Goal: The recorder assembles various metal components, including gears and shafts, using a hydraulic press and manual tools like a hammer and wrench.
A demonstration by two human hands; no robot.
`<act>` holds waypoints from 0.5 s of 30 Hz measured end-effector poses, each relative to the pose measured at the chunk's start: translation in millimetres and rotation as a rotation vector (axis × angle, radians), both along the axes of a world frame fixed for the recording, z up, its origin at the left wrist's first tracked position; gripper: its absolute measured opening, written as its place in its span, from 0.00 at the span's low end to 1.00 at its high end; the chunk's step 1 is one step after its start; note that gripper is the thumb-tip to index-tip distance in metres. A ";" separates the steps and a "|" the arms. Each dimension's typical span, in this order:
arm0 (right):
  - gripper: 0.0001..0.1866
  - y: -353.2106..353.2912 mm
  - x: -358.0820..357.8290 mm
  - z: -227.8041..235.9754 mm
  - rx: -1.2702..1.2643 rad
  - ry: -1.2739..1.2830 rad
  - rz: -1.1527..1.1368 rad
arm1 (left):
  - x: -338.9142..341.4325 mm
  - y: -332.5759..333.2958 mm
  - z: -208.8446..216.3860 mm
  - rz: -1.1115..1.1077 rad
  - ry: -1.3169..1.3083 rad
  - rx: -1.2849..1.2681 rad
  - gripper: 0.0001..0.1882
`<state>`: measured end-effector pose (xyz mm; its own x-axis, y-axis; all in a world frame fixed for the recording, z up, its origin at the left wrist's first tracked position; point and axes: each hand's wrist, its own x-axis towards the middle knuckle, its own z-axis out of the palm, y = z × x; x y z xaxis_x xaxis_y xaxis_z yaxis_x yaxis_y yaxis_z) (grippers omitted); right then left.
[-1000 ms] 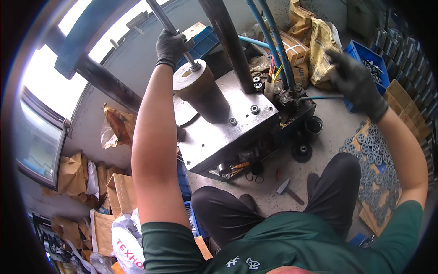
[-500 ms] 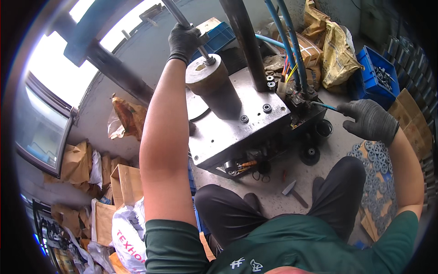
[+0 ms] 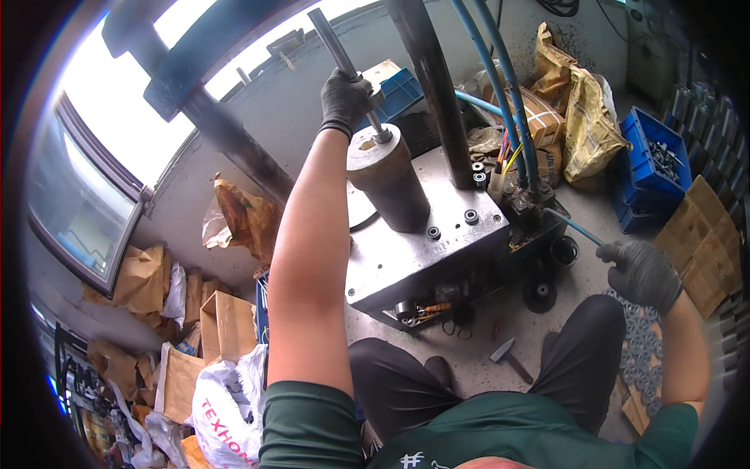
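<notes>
My left hand, in a dark grey glove, is closed around a metal rod with a collar. The rod leans a little, and its lower end meets the top of a thick steel cylinder. That cylinder stands on a shiny metal machine table. My right hand, gloved too, is closed on the end of a blue lever, which slopes down toward me from a greasy valve block. A few small bearings lie on the table beside the cylinder.
Dark posts and blue hoses rise behind the table. A hammer lies on the floor between my feet. At right are a blue bin of metal parts and many ring-shaped parts; white sacks lie at left.
The lever has swung down toward me with my right hand on it. My left hand stays on the rod. The whole view has shifted, and the rod's top end now shows.
</notes>
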<state>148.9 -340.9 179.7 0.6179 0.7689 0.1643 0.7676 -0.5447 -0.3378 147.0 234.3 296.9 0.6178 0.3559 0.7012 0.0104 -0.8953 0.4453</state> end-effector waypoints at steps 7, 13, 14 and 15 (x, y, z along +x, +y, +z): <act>0.08 -23.0 -0.7 -27.8 -0.279 0.019 0.060 | -3.0 -20.7 6.0 0.139 0.050 -0.027 0.19; 0.08 -14.1 4.7 -20.2 -0.349 0.004 0.091 | -5.7 -9.5 5.5 0.164 0.050 0.202 0.16; 0.09 -14.7 7.0 -17.2 -0.375 0.031 0.084 | -3.2 -16.8 5.0 0.119 0.012 -0.057 0.16; 0.10 -15.6 9.3 -13.8 -0.402 0.059 0.077 | -0.5 -21.6 4.1 0.111 0.014 -0.060 0.16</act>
<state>158.2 -356.4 166.0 0.5554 0.8089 -0.1930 0.7969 -0.5840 -0.1547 146.5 212.7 301.1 0.5814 0.4639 0.6684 0.1147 -0.8601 0.4971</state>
